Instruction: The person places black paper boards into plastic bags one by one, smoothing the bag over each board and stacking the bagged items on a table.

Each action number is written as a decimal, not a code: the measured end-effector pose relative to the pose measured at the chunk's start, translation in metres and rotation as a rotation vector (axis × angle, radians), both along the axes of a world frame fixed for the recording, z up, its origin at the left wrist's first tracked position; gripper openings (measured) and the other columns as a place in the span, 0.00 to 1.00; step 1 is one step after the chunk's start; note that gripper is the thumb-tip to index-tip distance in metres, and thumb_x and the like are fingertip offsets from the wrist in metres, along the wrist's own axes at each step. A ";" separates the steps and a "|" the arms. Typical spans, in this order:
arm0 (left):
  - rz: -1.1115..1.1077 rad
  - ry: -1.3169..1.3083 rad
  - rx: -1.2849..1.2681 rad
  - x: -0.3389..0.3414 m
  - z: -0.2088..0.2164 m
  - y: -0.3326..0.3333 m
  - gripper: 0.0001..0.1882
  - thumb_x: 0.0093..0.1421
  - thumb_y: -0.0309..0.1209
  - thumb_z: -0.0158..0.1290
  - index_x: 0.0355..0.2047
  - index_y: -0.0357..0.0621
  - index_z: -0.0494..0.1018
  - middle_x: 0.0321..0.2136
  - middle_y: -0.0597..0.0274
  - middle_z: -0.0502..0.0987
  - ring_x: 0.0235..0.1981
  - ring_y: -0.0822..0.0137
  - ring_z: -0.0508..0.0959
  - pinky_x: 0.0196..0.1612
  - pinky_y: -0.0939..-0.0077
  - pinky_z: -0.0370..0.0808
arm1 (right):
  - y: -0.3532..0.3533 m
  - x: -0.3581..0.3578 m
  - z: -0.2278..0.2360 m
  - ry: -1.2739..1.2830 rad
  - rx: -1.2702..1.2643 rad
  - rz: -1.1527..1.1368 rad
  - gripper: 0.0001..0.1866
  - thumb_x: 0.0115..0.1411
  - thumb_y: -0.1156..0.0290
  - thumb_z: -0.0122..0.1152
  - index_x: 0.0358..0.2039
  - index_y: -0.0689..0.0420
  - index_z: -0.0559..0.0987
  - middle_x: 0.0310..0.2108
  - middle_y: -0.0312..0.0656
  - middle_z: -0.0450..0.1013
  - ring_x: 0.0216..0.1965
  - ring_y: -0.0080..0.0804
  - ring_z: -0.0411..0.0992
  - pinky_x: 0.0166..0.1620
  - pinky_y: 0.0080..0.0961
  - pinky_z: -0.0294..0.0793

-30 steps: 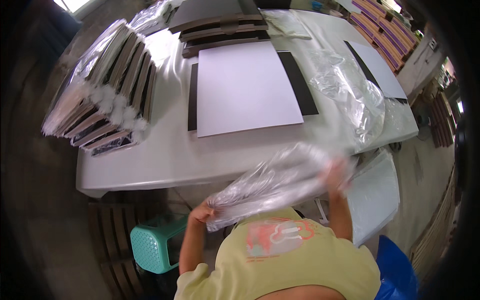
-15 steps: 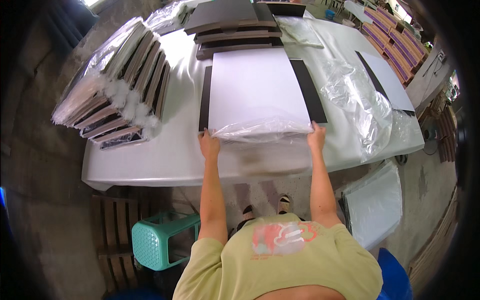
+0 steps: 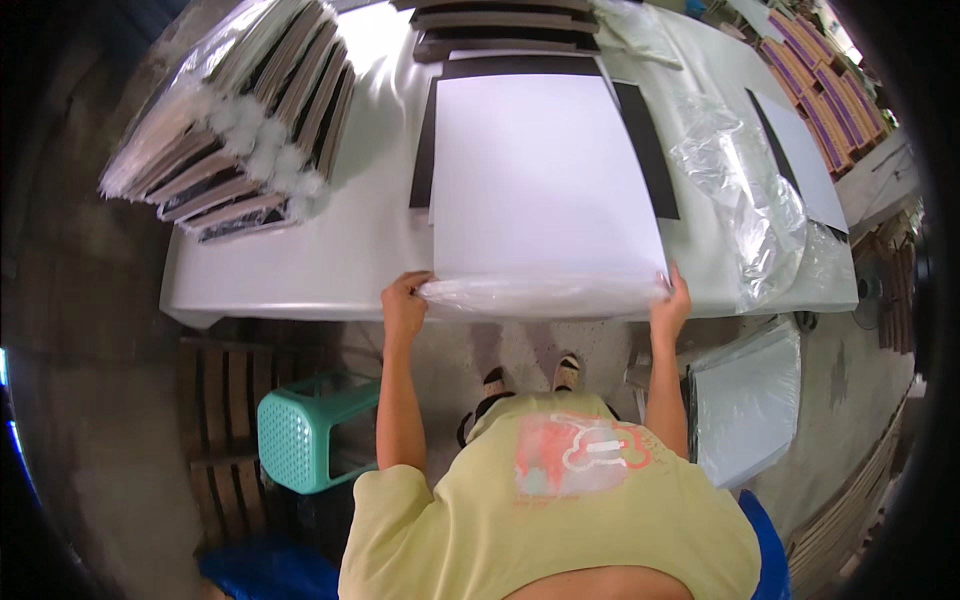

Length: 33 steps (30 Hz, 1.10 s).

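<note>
Film [image 3: 540,298] | left hand [image 3: 404,306], right hand [image 3: 670,308] pinching ends | at white board [image 3: 545,180]

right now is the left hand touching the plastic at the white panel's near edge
Touching; the head view shows the left hand pinching the plastic at its left end.

On the table [image 3: 375,240], the large panel [image 3: 545,180] lies before you, reaching the middle of the near edge. Plastic film [image 3: 545,297] crosses its near end, your left hand [image 3: 404,306] and right hand [image 3: 672,308] at either side. Behind are stacked boards [image 3: 505,42]. Wrapped bundles [image 3: 240,135] occupy the left edge; loose film [image 3: 745,195] lies rightward, beside another panel [image 3: 803,170] at the right edge.
</note>
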State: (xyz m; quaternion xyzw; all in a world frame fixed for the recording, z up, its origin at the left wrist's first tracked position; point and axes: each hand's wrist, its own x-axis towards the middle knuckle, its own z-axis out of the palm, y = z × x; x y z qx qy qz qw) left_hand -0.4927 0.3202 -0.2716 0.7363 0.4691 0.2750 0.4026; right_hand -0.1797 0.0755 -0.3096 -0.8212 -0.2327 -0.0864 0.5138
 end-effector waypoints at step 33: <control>-0.618 0.167 -0.524 -0.039 -0.006 0.014 0.21 0.40 0.27 0.60 0.37 0.41 0.71 0.34 0.62 0.73 0.37 0.68 0.72 0.39 0.74 0.68 | -0.061 0.059 0.009 0.951 -0.034 0.697 0.13 0.47 0.77 0.59 0.35 0.53 0.70 0.29 0.29 0.68 0.31 0.18 0.64 0.34 0.14 0.63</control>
